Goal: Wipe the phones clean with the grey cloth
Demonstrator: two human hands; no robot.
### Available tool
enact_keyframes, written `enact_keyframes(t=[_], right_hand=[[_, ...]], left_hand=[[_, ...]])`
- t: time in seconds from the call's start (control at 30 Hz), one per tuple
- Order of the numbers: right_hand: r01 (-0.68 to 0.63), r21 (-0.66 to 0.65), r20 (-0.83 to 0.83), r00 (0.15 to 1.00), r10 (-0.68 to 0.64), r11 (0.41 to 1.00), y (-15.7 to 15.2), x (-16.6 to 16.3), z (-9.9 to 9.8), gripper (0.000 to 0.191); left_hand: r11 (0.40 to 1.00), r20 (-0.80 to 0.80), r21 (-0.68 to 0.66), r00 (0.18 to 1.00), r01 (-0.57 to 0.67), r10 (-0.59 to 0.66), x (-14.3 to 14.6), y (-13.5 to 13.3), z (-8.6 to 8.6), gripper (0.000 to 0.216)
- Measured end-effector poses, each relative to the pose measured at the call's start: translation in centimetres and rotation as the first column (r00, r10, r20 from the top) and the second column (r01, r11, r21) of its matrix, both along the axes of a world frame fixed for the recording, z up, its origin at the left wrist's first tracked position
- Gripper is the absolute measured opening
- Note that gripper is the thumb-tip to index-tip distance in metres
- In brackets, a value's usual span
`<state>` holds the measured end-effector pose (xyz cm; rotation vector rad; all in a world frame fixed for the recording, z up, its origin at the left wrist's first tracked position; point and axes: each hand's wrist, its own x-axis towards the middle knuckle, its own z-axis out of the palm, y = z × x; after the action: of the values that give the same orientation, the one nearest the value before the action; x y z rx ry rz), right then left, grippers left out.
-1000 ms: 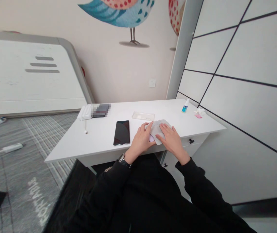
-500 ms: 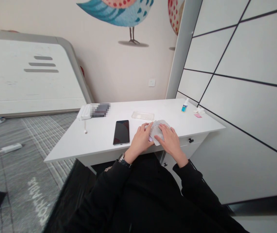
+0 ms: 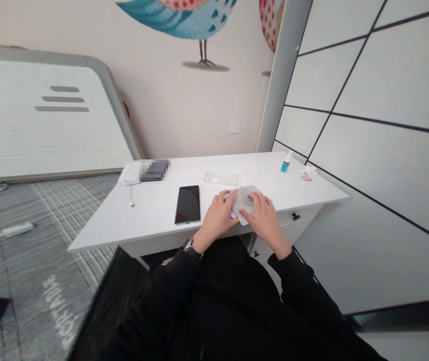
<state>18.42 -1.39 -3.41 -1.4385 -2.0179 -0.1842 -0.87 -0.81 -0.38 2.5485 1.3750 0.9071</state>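
Observation:
A thin whitish cloth or tissue (image 3: 243, 199) lies bunched between my two hands at the front of the desk. Under it shows a small edge of a flat lilac object (image 3: 233, 214), mostly hidden, so its kind is unclear. My left hand (image 3: 218, 214) grips that lilac object from the left, fingertips at the tissue's edge. With bent fingers and thumb, my right hand (image 3: 262, 214) presses on the tissue from the right. Left of my hands, a dark-screened smartphone (image 3: 187, 204) lies flat. Beyond them is a clear phone case (image 3: 221, 178).
The white desk (image 3: 97, 225) carries a small spray bottle (image 3: 285, 163), a pink slip (image 3: 306, 177) and crumpled white tissue (image 3: 309, 170) at right. A white packet (image 3: 130, 173) and a blurred dark item (image 3: 155, 170) lie at back left. A panelled white cabinet (image 3: 372, 165) borders the right.
The fingers of my right hand have drawn in and curled a little more on the tissue. My left hand stays in place, and the view has shifted very slightly.

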Motion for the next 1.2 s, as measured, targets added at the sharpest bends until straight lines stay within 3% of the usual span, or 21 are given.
enact_keyframes(t=[0.2, 0.43, 0.73, 1.03, 1.2], right_hand=[[-0.009, 0.002, -0.001, 1.000, 0.009, 1.000, 0.0, 0.2, -0.2, 0.056], [0.068, -0.004, 0.014, 0.998, -0.068, 0.998, -0.6, -0.5, 0.4, 0.064], [0.080, -0.053, 0.067, 0.995, -0.076, 0.995, -0.1, -1.4, 1.5, 0.065], [0.176, -0.033, 0.077, 0.982, -0.173, 0.984, 0.7, -1.0, 0.7, 0.072], [0.126, -0.031, 0.114, 0.986, -0.122, 0.992, -0.3, -0.3, 0.9, 0.062]], left_hand=[[1.000, -0.001, 0.005, 1.000, 0.000, 0.000, 0.0, 0.1, -0.1, 0.071], [1.000, 0.003, 0.012, 1.000, 0.010, -0.011, -0.1, 0.2, -0.4, 0.072], [0.999, 0.022, -0.020, 0.999, 0.026, -0.026, 0.0, -0.1, -0.1, 0.075], [0.996, 0.038, -0.084, 0.999, 0.028, -0.024, -0.2, 0.1, 0.1, 0.086], [0.996, 0.052, -0.091, 0.998, 0.023, -0.019, -0.3, 0.4, -0.2, 0.087]])
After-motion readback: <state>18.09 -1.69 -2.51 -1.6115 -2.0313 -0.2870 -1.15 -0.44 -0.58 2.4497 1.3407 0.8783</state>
